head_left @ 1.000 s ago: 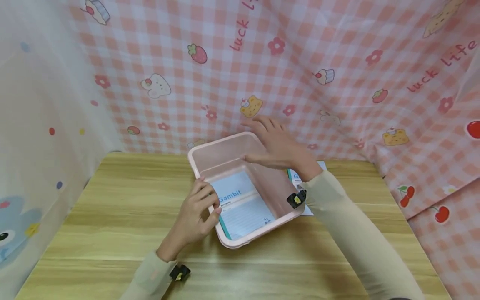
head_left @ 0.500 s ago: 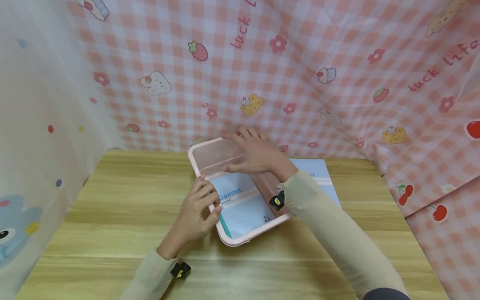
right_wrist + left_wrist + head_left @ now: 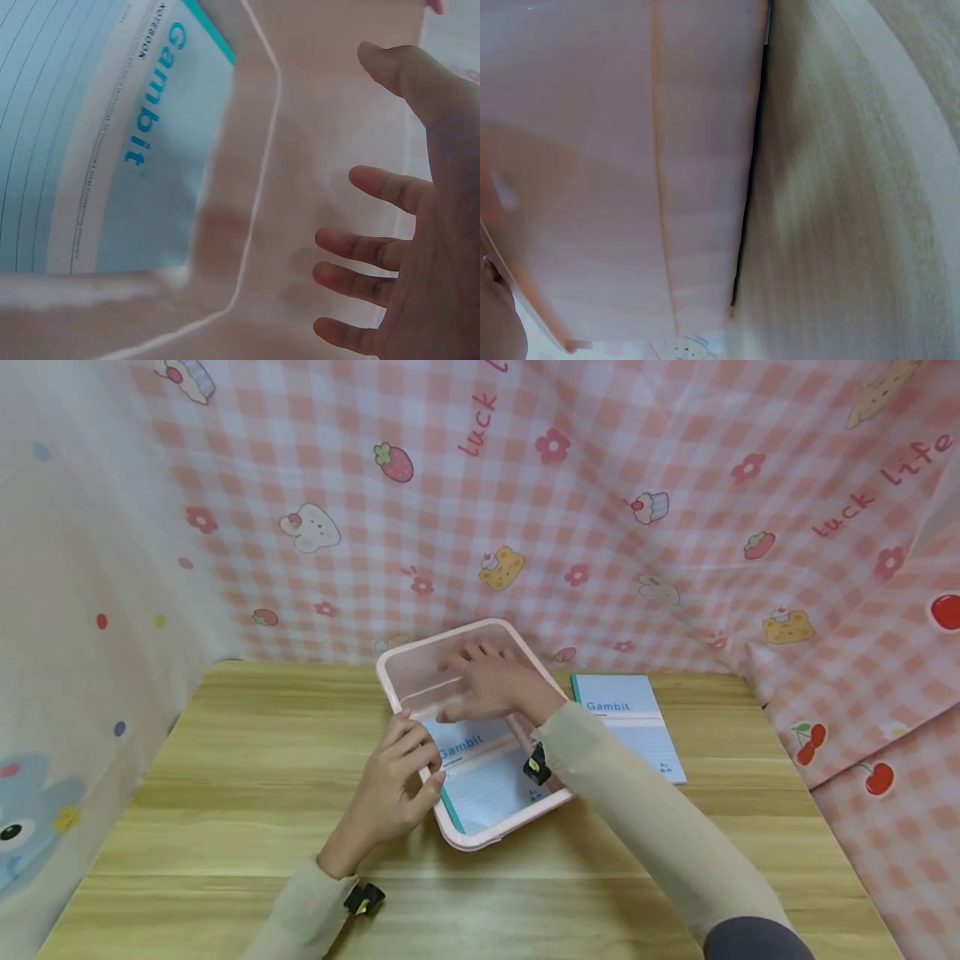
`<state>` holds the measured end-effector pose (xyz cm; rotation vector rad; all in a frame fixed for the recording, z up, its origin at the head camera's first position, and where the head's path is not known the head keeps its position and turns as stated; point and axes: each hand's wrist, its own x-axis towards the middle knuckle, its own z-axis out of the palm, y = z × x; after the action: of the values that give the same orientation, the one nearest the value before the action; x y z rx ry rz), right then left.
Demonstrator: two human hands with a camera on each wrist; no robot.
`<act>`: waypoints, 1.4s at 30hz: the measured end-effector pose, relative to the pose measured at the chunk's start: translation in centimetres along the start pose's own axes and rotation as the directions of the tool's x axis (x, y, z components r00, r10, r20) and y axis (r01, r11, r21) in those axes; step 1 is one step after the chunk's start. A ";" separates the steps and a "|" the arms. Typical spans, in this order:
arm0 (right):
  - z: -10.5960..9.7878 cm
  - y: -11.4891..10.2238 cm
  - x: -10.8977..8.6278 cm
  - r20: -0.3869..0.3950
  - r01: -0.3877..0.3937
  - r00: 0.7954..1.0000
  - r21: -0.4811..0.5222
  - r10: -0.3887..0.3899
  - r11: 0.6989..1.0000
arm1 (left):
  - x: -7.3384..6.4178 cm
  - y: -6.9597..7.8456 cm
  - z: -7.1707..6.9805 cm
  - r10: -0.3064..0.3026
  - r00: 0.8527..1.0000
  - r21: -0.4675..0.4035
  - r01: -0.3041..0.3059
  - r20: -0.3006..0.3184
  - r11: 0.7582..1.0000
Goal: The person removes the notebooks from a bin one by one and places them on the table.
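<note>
Presently: one pink box (image 3: 517,821) on a wooden table (image 3: 285,777), one notebook (image 3: 487,781) lying cover-up inside, a second notebook (image 3: 637,727) on the table to its right. Likely hazard: the box swivels or tips, should the right hand (image 3: 491,685) push against it while only one side is held. Left hand (image 3: 386,781): fingers curled over the box's left edge, gripping it. Right hand: empty, fingers spread over the interior; contact cannot be told.
</note>
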<state>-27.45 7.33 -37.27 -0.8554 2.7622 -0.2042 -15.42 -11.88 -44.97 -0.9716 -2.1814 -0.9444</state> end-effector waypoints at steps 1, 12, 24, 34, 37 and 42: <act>0.1 0.0 0.2 0.015 -0.009 1.000 -0.005 0.009 1.000 | 0.0 0.0 0.0 -0.003 1.000 -0.002 0.003 0.004 1.000; 2.5 -1.6 1.5 0.121 0.005 0.993 -0.137 0.011 0.991 | 0.0 0.1 0.0 -0.007 1.000 -0.010 0.007 0.000 1.000; 5.7 -1.2 1.7 0.119 0.069 0.992 -0.240 -0.042 0.968 | -0.1 0.0 0.4 0.014 0.999 -0.021 -0.014 -0.029 1.000; 6.5 -1.5 1.6 0.179 0.143 0.978 -0.218 -0.105 0.965 | -0.1 0.0 0.4 0.027 0.999 -0.033 -0.028 -0.040 0.999; 6.5 -1.7 1.6 0.173 0.137 0.980 -0.241 -0.096 0.961 | -0.1 0.0 0.4 0.028 0.999 -0.032 -0.030 -0.046 0.999; 6.9 -1.8 1.9 0.169 0.109 0.984 -0.274 -0.064 0.956 | -0.1 0.1 0.5 0.034 0.998 -0.032 -0.036 -0.051 0.999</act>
<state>-26.14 4.33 -43.86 -1.0146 2.6429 0.2407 -15.44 -11.48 -45.29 -0.9875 -2.1065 -0.9809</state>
